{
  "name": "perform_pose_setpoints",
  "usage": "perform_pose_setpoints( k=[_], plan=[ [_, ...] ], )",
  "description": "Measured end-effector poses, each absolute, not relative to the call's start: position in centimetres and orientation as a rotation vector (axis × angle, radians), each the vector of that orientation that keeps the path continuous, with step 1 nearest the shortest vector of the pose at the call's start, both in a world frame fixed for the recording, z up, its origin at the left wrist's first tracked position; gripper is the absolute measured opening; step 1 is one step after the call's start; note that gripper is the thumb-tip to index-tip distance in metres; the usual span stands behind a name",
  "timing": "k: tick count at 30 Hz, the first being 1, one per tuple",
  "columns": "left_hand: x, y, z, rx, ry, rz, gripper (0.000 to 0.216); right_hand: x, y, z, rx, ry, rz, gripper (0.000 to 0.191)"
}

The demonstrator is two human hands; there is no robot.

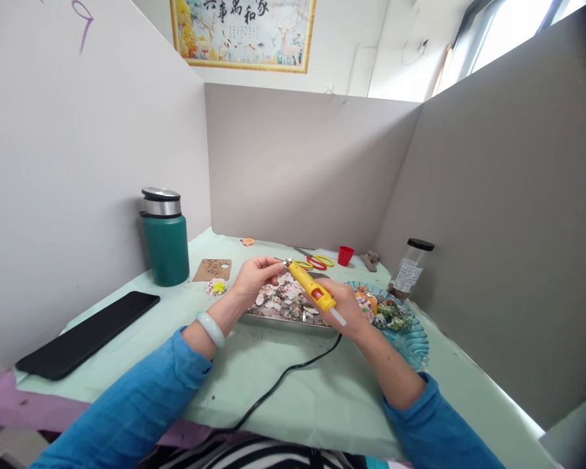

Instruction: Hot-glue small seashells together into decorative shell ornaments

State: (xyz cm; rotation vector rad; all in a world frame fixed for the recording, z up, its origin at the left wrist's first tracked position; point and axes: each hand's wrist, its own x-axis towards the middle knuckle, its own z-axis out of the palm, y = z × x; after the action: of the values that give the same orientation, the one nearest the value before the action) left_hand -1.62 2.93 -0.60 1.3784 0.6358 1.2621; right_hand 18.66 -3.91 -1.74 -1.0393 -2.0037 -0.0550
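Note:
My right hand [344, 306] is wrapped round a yellow hot glue gun [308, 281], with a whitish glue stick [338, 316] poking out of its rear end. The gun's tip points up and to the left, close to the fingertips of my left hand [257, 279]. Those fingers are pinched together at the tip; whatever small piece they hold is too small to make out. Below both hands lies a metal tray [293, 323] filled with seashells [280, 298]. A black cord [293, 368] runs from below my right hand to the table's front edge.
A blue ribbed plate [417, 345] with shells and colourful pieces stands right, near a black-lidded jar [410, 270]. Behind are scissors [317, 262] and a red cup [345, 255]. Left are a green bottle [166, 244], brown card [212, 270], flower piece [217, 287] and black slab [90, 332]. Partitions [303, 163] enclose the table.

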Motion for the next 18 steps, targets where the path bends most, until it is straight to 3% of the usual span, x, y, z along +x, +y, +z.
perform_pose_setpoints(
  k=[18],
  plan=[
    [-1.45,2.65,-0.31,1.442,0.720,1.340,0.024,18.93,-3.51,-2.16,-1.022,-1.999,-0.165,0.022]
  ],
)
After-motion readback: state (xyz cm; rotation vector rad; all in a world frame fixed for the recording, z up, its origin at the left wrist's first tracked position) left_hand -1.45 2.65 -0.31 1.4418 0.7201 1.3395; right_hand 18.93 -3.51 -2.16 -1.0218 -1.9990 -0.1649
